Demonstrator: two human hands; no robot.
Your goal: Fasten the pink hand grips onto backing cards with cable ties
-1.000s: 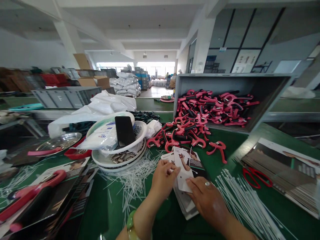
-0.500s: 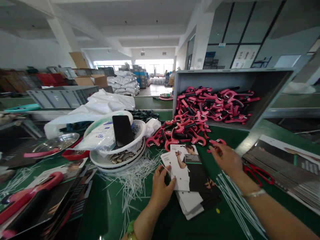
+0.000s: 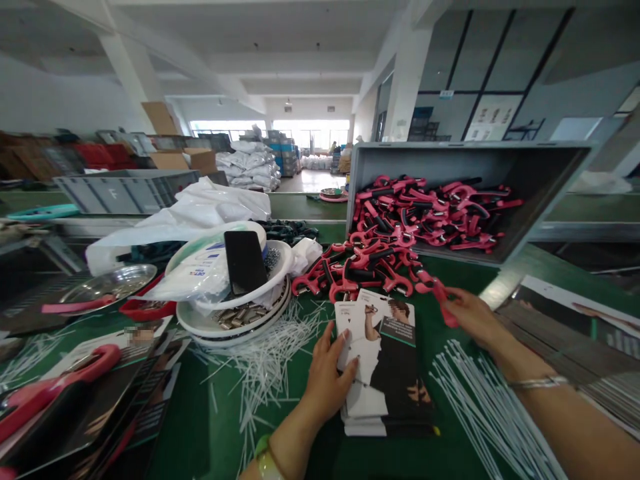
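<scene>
Tote (image 3: pixel 465 157) spills pink hand exercisers (image 3: pixel 400 213); right grip (image 3: pixel 473 319) clenches one, left grip (image 3: pixel 327 380) holds cards (image 3: pixel 360 347).

Left forearm (image 3: pixel 295 448) and right forearm (image 3: pixel 575 427) cut off at picture's edge

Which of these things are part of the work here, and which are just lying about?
In use: left hand on the printed cards; right hand at a red hand gripper.

Lying about: white cable ties, black phone, steel tray, grey bin of red hand grippers.
</scene>
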